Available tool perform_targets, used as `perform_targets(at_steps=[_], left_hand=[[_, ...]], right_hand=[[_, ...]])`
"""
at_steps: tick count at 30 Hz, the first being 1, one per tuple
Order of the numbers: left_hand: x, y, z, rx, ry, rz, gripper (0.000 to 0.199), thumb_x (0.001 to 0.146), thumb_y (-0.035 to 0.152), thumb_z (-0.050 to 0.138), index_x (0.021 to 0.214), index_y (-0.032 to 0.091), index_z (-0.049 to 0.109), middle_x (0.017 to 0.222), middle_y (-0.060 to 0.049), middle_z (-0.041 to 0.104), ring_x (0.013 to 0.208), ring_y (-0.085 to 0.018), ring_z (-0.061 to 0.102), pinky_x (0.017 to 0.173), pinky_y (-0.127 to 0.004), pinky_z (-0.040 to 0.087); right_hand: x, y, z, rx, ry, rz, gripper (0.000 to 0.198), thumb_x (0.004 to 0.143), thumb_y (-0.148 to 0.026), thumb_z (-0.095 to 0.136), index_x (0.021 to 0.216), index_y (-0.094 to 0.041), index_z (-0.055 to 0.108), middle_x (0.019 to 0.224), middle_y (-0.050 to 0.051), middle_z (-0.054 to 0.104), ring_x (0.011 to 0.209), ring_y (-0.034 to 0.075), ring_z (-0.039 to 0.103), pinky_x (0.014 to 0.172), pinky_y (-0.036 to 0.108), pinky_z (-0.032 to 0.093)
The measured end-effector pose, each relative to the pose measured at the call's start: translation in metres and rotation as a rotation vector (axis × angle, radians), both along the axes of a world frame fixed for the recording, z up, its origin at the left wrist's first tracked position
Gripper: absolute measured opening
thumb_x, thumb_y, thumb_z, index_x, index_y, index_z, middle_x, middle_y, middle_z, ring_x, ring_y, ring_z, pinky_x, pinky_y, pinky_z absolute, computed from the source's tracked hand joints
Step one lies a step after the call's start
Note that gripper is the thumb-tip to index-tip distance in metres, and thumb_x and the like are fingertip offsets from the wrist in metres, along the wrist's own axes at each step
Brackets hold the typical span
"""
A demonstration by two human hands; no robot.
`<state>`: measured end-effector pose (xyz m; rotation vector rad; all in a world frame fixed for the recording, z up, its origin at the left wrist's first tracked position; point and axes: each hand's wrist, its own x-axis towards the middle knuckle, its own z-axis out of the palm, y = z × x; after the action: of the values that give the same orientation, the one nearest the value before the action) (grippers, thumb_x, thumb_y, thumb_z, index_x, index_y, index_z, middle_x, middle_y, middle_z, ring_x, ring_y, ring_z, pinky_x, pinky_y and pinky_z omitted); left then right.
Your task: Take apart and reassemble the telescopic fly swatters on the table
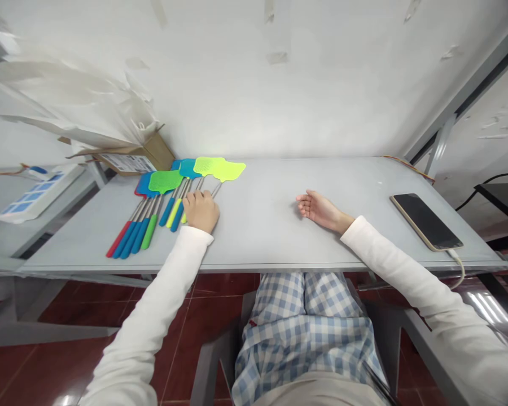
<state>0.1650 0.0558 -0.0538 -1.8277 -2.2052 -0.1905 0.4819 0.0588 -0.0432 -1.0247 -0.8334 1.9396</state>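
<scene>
The left hand (201,211) curls over the rightmost yellow fly swatter (231,171), grip hidden; best keep clear of swatters (165,181) leftward. The right hand (320,211) lies half-open, empty.

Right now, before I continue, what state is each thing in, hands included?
Fly swatters, lying flat on the table, heads overlapping
Left hand, curled over a yellow handle, grip hidden
Right hand, fingers loosely bent, holding nothing
Smartphone, face up, screen dark
Charging cable, plugged into the smartphone
Cardboard box, flap sticking out, inside not visible
</scene>
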Motion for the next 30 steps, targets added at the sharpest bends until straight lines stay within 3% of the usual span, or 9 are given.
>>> perform_targets(at_steps=[5,10,13,16,19,24,30], left_hand=[[0.035,-0.006,0.010,-0.075,-0.192,-0.157,0.033,0.091,0.024,0.038,0.111,0.009,0.060,0.112,-0.022,0.062,0.112,-0.037,0.056,0.097,-0.052,0.038],[0.087,-0.002,0.020,-0.073,-0.580,-0.535,0.025,0.097,0.025,0.039,0.116,0.015,0.052,0.114,-0.014,0.058,0.107,-0.022,0.059,0.092,-0.035,0.046],[0.118,0.007,0.024,-0.029,-0.537,-0.689,0.025,0.100,0.027,0.037,0.118,0.018,0.051,0.118,-0.012,0.055,0.108,-0.020,0.059,0.087,-0.032,0.047],[0.141,0.022,0.019,-0.030,-0.372,-0.709,0.028,0.101,0.028,0.032,0.116,0.017,0.053,0.118,-0.012,0.057,0.102,-0.022,0.060,0.085,-0.035,0.045],[0.154,0.037,0.008,-0.026,-0.276,-0.722,0.032,0.102,0.028,0.028,0.118,0.016,0.053,0.115,-0.014,0.061,0.102,-0.024,0.061,0.087,-0.037,0.043],[0.154,0.045,-0.003,-0.020,-0.352,-0.773,0.032,0.102,0.026,0.027,0.124,0.017,0.049,0.109,-0.011,0.066,0.099,-0.023,0.063,0.088,-0.036,0.042],[0.149,0.042,0.000,-0.059,-0.447,-0.791,0.037,0.101,0.043,0.035,0.125,0.022,0.052,0.114,-0.008,0.064,0.099,-0.020,0.063,0.080,-0.030,0.046]], right_hand=[[0.001,0.001,-0.001,0.031,-0.026,0.006,0.045,0.102,-0.024,0.032,0.077,-0.012,0.068,0.061,0.003,0.060,0.055,0.011,0.055,0.058,0.024,0.046],[0.001,0.002,-0.006,0.136,-0.060,0.053,0.029,0.096,-0.020,0.044,0.089,-0.011,0.071,0.078,0.005,0.067,0.064,0.012,0.060,0.059,0.024,0.051],[0.001,0.006,-0.010,0.212,-0.026,-0.029,0.013,0.087,-0.021,0.060,0.096,-0.017,0.068,0.093,0.004,0.068,0.074,0.015,0.064,0.060,0.027,0.055],[0.003,0.019,-0.014,0.252,0.063,-0.261,0.006,0.083,-0.023,0.067,0.088,-0.021,0.065,0.093,0.001,0.067,0.082,0.015,0.065,0.070,0.028,0.058],[0.009,0.034,-0.016,0.217,0.104,-0.449,0.009,0.088,-0.030,0.062,0.088,-0.022,0.065,0.094,0.002,0.068,0.090,0.013,0.065,0.083,0.025,0.056],[0.020,0.045,-0.015,0.281,0.030,-0.433,0.023,0.092,-0.042,0.056,0.097,-0.023,0.068,0.101,0.004,0.072,0.103,0.016,0.066,0.100,0.031,0.052],[0.021,0.043,-0.017,0.300,0.063,-0.451,0.015,0.091,-0.039,0.060,0.091,-0.025,0.065,0.100,0.001,0.075,0.103,0.015,0.068,0.105,0.035,0.050]])
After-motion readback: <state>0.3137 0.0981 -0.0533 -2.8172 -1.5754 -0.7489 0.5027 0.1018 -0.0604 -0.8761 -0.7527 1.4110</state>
